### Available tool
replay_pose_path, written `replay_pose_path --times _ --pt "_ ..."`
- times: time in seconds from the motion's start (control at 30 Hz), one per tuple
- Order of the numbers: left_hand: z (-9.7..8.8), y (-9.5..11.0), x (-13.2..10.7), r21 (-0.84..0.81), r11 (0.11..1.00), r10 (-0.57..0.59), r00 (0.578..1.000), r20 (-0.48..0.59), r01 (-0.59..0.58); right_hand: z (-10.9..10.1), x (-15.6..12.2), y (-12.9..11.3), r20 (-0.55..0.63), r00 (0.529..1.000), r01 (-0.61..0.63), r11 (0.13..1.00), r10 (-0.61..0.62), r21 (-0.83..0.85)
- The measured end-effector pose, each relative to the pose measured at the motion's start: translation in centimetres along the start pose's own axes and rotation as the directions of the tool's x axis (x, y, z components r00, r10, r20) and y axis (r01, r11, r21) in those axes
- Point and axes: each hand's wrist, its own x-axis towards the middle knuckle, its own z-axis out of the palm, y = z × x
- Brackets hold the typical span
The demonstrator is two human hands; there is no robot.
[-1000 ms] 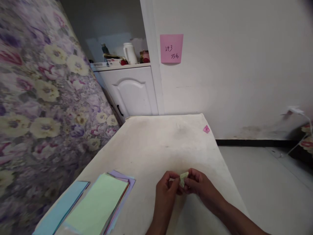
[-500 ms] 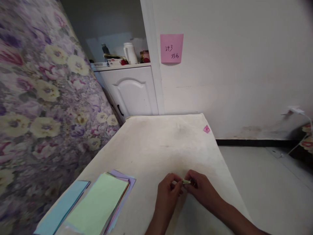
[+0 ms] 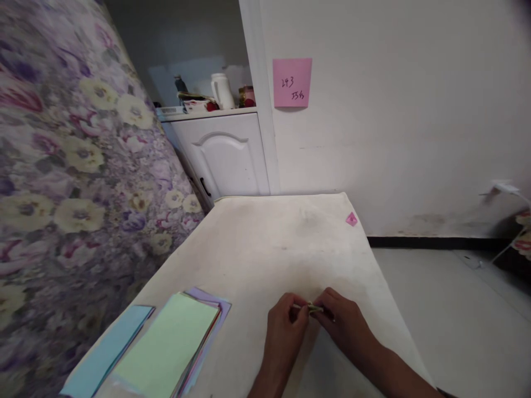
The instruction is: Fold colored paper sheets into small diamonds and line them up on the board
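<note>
My left hand [image 3: 286, 327] and my right hand [image 3: 344, 323] meet low over the near part of the white table [image 3: 265, 243]. Both pinch a small folded piece of pale green paper [image 3: 313, 308] between their fingertips; only its thin edge shows. To the left lies a stack of coloured paper sheets [image 3: 174, 345] with a green sheet on top, and a blue sheet [image 3: 105, 354] beside it.
A small folded pink paper piece [image 3: 351, 219] lies at the table's far right corner. A pink note [image 3: 291, 82] sticks to the wall. A floral cloth [image 3: 70, 182] rises on the left. A white cabinet [image 3: 226, 155] with a jug stands behind.
The green paper was held up with its face showing; now it is turned flat and edge-on between both hands, which have sunk slightly toward the table.
</note>
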Motion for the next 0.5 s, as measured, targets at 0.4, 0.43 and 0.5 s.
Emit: replay_pose_path --times 0.4,0.43,0.5 --pt "-0.05 -0.12 0.11 0.044 0.999 0.016 1.0 0.017 -0.017 0.09 -0.16 0.04 0.012 1.0 -0.024 0.997 0.024 -0.07" --pt "-0.04 -0.09 0.09 0.053 0.998 0.015 1.0 0.017 -0.016 0.04 -0.16 0.01 0.016 1.0 -0.02 0.997 0.022 -0.077" --pt "-0.01 -0.01 0.05 0.074 0.997 0.016 1.0 0.015 -0.017 -0.05 -0.18 -0.07 0.024 1.0 -0.017 0.995 0.02 -0.094"
